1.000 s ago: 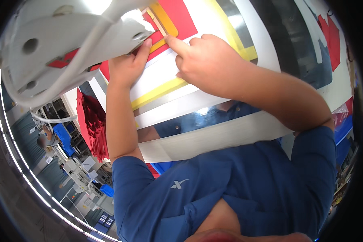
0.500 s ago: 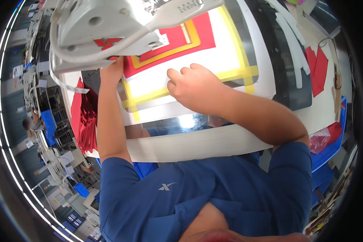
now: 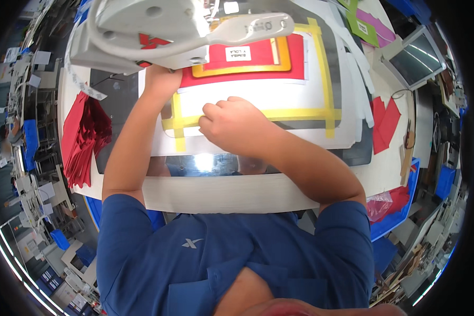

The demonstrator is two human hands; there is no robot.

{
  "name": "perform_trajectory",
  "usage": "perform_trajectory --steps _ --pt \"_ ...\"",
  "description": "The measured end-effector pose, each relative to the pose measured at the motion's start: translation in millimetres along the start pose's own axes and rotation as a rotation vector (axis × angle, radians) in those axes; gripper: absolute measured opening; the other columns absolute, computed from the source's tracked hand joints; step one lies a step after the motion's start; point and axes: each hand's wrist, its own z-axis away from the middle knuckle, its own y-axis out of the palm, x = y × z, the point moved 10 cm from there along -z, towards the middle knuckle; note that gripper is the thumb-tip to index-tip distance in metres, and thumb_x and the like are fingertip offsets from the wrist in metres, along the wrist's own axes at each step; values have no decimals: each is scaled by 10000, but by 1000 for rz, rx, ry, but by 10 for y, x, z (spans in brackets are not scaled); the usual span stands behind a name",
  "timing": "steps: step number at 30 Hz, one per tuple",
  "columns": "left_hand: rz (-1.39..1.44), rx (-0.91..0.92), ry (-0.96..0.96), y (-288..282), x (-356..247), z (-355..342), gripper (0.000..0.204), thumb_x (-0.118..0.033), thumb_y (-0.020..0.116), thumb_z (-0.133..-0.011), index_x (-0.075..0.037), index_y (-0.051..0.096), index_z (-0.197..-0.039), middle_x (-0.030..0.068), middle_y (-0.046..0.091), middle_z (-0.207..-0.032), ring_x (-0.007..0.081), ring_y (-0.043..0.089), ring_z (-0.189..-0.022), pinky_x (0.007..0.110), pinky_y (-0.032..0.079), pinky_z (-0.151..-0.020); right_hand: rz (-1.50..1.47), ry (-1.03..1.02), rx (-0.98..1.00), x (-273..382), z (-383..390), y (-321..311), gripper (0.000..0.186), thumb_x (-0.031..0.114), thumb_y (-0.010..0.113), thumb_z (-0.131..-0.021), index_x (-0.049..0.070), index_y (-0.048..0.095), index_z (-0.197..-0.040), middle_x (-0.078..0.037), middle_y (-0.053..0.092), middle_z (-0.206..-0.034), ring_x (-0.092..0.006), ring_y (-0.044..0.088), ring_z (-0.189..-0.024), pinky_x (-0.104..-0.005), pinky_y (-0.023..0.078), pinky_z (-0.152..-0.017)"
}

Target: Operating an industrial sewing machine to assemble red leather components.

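Note:
A grey-white machine head (image 3: 137, 37) with a cable overhangs the work at the top. Below it, a red fabric piece (image 3: 295, 68) carries a yellow frame (image 3: 283, 55), with a white label (image 3: 238, 53) inside. Under these lies a white sheet (image 3: 300, 97) bordered by yellow tape (image 3: 295, 115). My left hand (image 3: 163, 81) is at the red piece's left edge, its fingertips hidden near the machine. My right hand (image 3: 231, 124) is curled over the sheet below the frame; whatever it may hold is out of sight.
Stacked red fabric (image 3: 84, 137) lies at left, more red pieces (image 3: 384, 124) at right. A monitor-like panel (image 3: 413, 58), green and purple pieces (image 3: 376, 29) sit at upper right. A blue bin (image 3: 392, 216) holds red material beside the bench. Another person (image 3: 13, 134) works far left.
My right index finger was pointing at the yellow frame; that hand has since pulled back toward me and curled. The view has swung, showing more of the bench.

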Motion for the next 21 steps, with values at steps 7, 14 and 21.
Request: perform_trajectory --steps 7,14,21 --pt "-330 -141 -54 -996 508 144 266 -163 690 -908 -53 724 -1148 214 750 -1137 441 690 -1094 521 539 -952 -48 43 49 -98 47 -59 48 125 714 -829 92 680 -836 -70 631 -872 -253 692 -825 -382 538 -760" --pt "-509 -126 202 -1374 423 493 160 -172 714 -926 -47 714 -1026 138 708 -971 363 679 -977 488 543 -877 -51 6 14 -79 37 -97 94 119 718 -851 92 647 -795 -64 606 -839 -244 670 -787 -386 536 -743" --pt "-593 220 245 -1002 521 491 119 -134 622 -967 -54 663 -1045 135 708 -964 345 692 -981 446 563 -893 -37 64 -28 -141 1 -142 171 139 754 -892 75 648 -774 -75 589 -785 -271 645 -736 -397 535 -717"
